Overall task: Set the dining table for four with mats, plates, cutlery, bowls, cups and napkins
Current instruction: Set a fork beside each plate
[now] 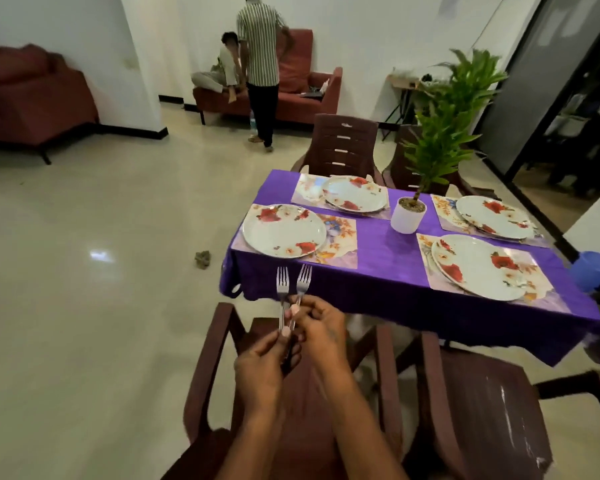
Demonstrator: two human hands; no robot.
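Forks: two metal forks, left fork [282, 289] & right fork [303, 282], tines up, side by side, held in the air just short of the worktop's near-left corner, above a brown chair.
Left hand [262, 367]: fingers curled round the lower handles; grips the left fork. Can't tell if more cutlery is bunched in the fist.
Right hand [321, 329]: pinches the right fork's handle w/ thumb & fingertips, touching the left hand.
Worktop [388, 251]: purple cloth, overhang on the near side.
Mats: four floral mats, one per seat; near-left mat [340, 244], far-left mat [305, 190], far-right mat [444, 211], near-right mat [541, 285].
Plates: one white plate w/ red flowers on each mat; near-left plate [284, 230], far-left plate [354, 194], far-right plate [494, 217], near-right plate [478, 266]. Near-left plate sits over the mat's left end.
Plant: white pot [408, 215] w/ green plant, mid worktop, between the mats.
Chairs: near chair [222, 358] under the hands, second near chair [482, 410] to its right, far chair [343, 143] behind the worktop.
Floor: shiny tiles, small brown lump [202, 259] left of the worktop.
Background: red sofa [291, 88]; one person standing in a striped shirt [258, 39], another seated beside.
Right edge: blue bucket [598, 270].
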